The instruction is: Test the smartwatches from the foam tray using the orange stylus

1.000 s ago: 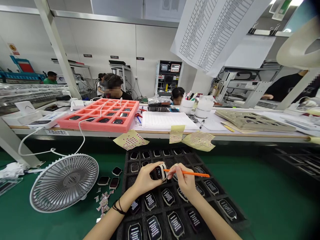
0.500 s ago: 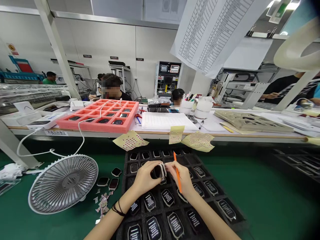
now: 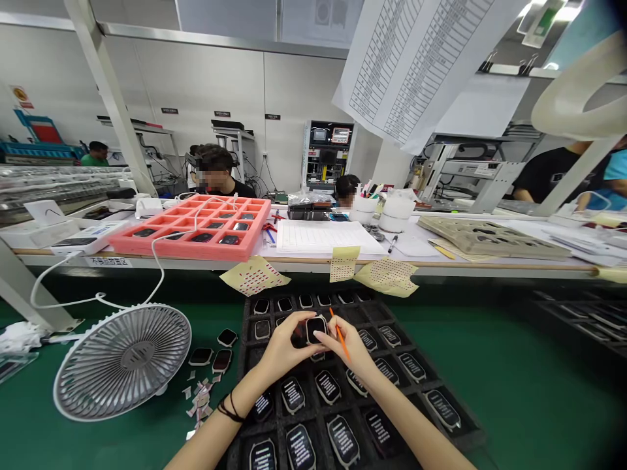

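Observation:
Between both hands, over the black foam tray, a watch is held with its dark screen facing me. My left hand grips it by the left side, thumb below and fingers above. My right hand has its thumb on the watch's right side and keeps an orange stick tucked against the fingers. Rows of watches lie in the tray compartments, several with white text on their screens.
A grey fan stands at the left, with three loose watches and paper scraps beside it. Behind, a shelf holds a pink foam tray, papers and a beige tray. People sit beyond.
The watch has turned from edge-on to screen towards me. My right hand has come in to touch its side, and the orange stick has tilted and shifted left.

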Action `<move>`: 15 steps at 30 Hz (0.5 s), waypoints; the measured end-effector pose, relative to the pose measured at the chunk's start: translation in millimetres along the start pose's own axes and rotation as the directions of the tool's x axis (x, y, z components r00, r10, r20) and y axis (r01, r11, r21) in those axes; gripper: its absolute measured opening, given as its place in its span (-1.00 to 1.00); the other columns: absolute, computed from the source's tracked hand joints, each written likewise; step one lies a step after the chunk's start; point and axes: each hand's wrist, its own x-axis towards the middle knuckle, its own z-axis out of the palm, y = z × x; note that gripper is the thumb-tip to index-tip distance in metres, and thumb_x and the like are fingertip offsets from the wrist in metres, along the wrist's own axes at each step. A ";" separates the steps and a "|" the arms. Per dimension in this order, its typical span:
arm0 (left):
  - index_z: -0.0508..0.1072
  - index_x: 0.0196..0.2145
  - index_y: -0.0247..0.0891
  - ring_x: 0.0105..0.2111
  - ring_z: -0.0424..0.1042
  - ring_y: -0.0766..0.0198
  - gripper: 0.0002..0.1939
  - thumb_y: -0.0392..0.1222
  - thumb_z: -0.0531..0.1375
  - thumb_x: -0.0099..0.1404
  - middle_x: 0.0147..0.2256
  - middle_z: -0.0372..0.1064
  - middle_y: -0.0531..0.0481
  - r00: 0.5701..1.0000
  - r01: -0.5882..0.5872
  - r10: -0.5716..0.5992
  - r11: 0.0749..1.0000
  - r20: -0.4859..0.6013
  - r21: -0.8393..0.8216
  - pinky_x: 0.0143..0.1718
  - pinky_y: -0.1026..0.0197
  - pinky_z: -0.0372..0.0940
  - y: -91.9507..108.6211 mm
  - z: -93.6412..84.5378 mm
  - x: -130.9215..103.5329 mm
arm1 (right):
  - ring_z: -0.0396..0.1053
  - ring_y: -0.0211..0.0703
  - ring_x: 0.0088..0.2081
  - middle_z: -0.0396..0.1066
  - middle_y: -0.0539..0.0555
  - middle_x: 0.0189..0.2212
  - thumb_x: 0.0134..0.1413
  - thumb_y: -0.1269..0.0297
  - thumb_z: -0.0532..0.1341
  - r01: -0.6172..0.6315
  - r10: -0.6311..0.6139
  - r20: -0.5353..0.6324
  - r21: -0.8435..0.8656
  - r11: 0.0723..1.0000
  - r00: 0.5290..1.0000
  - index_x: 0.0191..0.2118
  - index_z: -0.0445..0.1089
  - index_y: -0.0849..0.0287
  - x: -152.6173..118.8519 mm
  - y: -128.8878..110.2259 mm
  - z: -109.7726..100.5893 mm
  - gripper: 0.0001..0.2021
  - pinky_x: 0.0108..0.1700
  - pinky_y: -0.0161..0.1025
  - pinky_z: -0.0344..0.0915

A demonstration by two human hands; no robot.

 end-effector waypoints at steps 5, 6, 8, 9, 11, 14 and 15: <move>0.31 -0.03 -0.19 -0.19 0.38 0.20 -0.51 -0.18 0.31 0.07 -0.07 0.36 -0.09 1.000 -0.006 0.006 1.000 0.000 -0.003 -0.23 0.19 0.33 -0.7 0.6 -0.3 | 0.09 -0.35 -0.61 0.00 -0.17 -0.64 -0.24 -0.01 0.33 -0.046 0.046 0.004 0.074 0.996 0.999 -0.58 -0.01 0.10 -1.6 -2.1 2.0 -0.53 -0.50 -0.31 0.24; 0.31 -0.03 -0.19 -0.19 0.39 0.20 -0.51 -0.19 0.31 0.07 -0.07 0.36 -0.08 1.000 0.001 -0.001 1.000 0.000 -0.002 -0.22 0.18 0.33 -0.7 0.6 -0.6 | 0.11 -0.34 -0.62 0.00 -0.17 -0.64 -0.24 0.00 0.33 -0.061 0.061 0.006 0.103 0.993 0.998 -0.58 -0.01 0.10 -2.1 -3.7 2.2 -0.53 -0.49 -0.29 0.27; 0.31 -0.04 -0.19 -0.21 0.40 0.21 -0.54 -0.21 0.29 0.09 -0.09 0.38 -0.07 0.999 0.032 -0.032 0.999 -0.007 -0.013 -0.21 0.17 0.33 -1.2 0.4 -1.1 | 0.17 -0.34 -0.62 0.00 -0.18 -0.63 -0.23 0.01 0.33 -0.100 0.099 0.010 0.172 0.980 0.995 -0.57 -0.01 0.11 -2.8 -7.7 1.9 -0.53 -0.46 -0.26 0.32; 0.30 -0.05 -0.20 -0.23 0.41 0.21 -0.55 -0.23 0.28 0.09 -0.11 0.40 -0.07 0.998 0.053 -0.054 0.998 -0.016 -0.026 -0.21 0.17 0.34 -1.7 0.3 -1.1 | 0.19 -0.34 -0.63 0.00 -0.18 -0.62 -0.23 0.01 0.34 -0.114 0.115 0.007 0.204 0.972 0.993 -0.57 0.00 0.11 -3.0 -9.7 1.3 -0.53 -0.45 -0.24 0.34; 0.28 -0.05 -0.22 -0.27 0.43 0.22 -0.56 -0.25 0.27 0.10 -0.18 0.43 -0.06 0.994 0.094 -0.097 0.993 -0.039 -0.069 -0.24 0.19 0.34 -3.4 0.5 -0.6 | 0.23 -0.33 -0.62 -0.01 -0.18 -0.61 -0.26 0.02 0.36 -0.115 0.123 -0.015 0.251 0.961 0.992 -0.58 0.01 0.11 -2.9 -13.1 -0.5 -0.52 -0.44 -0.22 0.37; 0.24 -0.06 -0.23 -0.32 0.43 0.24 -0.56 -0.29 0.24 0.10 -0.26 0.44 -0.04 0.989 0.121 -0.132 0.983 -0.073 -0.140 -0.32 0.23 0.33 -7.0 1.5 1.1 | 0.29 -0.29 -0.61 -0.02 -0.19 -0.62 -0.32 0.01 0.39 -0.086 0.104 -0.050 0.281 0.956 0.993 -0.59 0.02 0.11 -1.8 -15.9 -3.6 -0.50 -0.42 -0.18 0.41; 0.24 -0.06 -0.23 -0.33 0.43 0.25 -0.57 -0.30 0.23 0.10 -0.27 0.44 -0.03 0.988 0.123 -0.136 0.980 -0.077 -0.158 -0.35 0.25 0.32 -8.1 1.9 1.6 | 0.31 -0.27 -0.60 -0.01 -0.19 -0.62 -0.33 0.01 0.39 -0.082 0.102 -0.054 0.286 0.955 0.993 -0.59 0.02 0.11 -1.4 -16.3 -4.3 -0.49 -0.41 -0.16 0.42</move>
